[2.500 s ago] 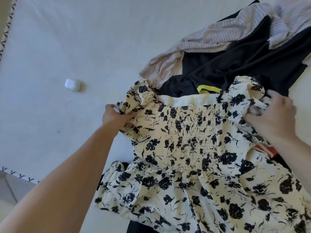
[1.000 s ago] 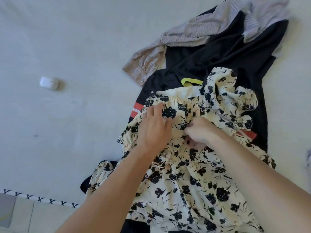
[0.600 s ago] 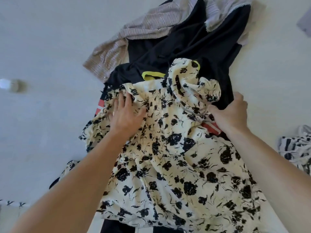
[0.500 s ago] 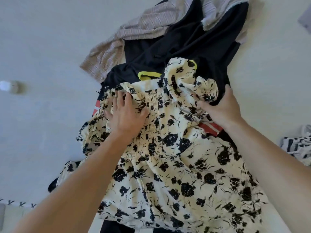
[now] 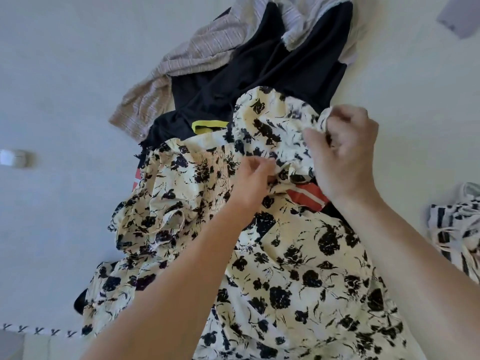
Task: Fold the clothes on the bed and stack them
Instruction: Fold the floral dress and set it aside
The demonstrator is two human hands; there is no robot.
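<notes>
A cream dress with a black flower print (image 5: 298, 268) lies spread over the pile in the middle of the white bed (image 5: 65, 74). Its right puff sleeve (image 5: 270, 126) is lifted and turned in toward the smocked bodice (image 5: 215, 167). My right hand (image 5: 342, 152) grips the end of that sleeve from above. My left hand (image 5: 253, 181) pinches the fabric at the base of the same sleeve, beside the bodice. The left sleeve (image 5: 153, 222) lies bunched on the bed.
Under the dress lie a black garment (image 5: 272, 74) with a yellow label, a red-and-white striped piece (image 5: 310, 194) and a beige ribbed top (image 5: 187, 61). A black-and-white striped garment (image 5: 457, 229) sits at the right edge. A small white case (image 5: 10, 157) rests far left.
My left hand left the bodice's left side and moved right to pinch the sleeve base. My right hand rose and curled round the sleeve's end, lifting it.
</notes>
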